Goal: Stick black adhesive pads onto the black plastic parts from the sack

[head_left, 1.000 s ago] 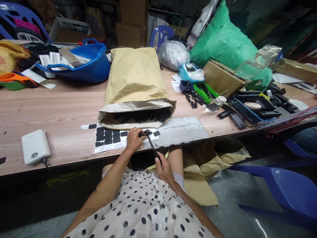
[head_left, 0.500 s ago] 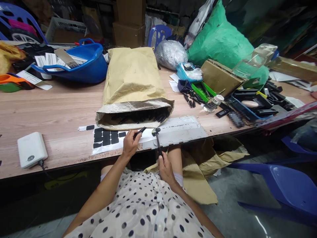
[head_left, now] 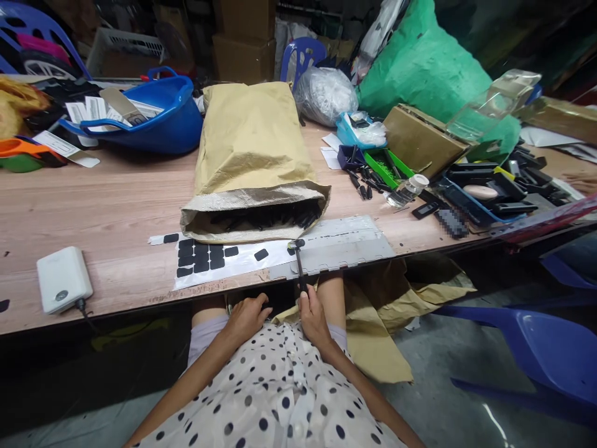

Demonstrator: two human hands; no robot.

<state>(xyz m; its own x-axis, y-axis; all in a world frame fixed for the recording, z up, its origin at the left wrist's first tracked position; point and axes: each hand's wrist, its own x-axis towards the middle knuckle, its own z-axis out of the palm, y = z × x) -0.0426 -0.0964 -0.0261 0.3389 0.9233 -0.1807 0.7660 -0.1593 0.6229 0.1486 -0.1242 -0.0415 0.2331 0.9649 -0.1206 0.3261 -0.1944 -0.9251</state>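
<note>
My right hand (head_left: 311, 311) is closed round the dark handle of a small hammer (head_left: 299, 261). The hammer's head lies on the white sheet and grey board (head_left: 336, 252) at the table's front edge. Low at the lap, below the table edge, is my left hand (head_left: 249, 316). Its fingers are bent and a little apart over a dark gap, with nothing visible in them. A white sheet (head_left: 242, 264) bears several black rounded stickers (head_left: 201, 257). Behind the sheet lies a tan sack (head_left: 254, 143), its mouth facing me, with many black pieces inside.
A white power bank (head_left: 64, 280) with a cable lies at the left. Further back is a blue basin (head_left: 172, 118) of small boxes. Green tray (head_left: 389, 168), clear bottle (head_left: 408, 190) and black parts crowd the right. A blue chair (head_left: 545, 348) stands at the lower right.
My left hand has come down from the table edge to the lap, and the black piece it held is no longer visible. The right hand and hammer have hardly moved.
</note>
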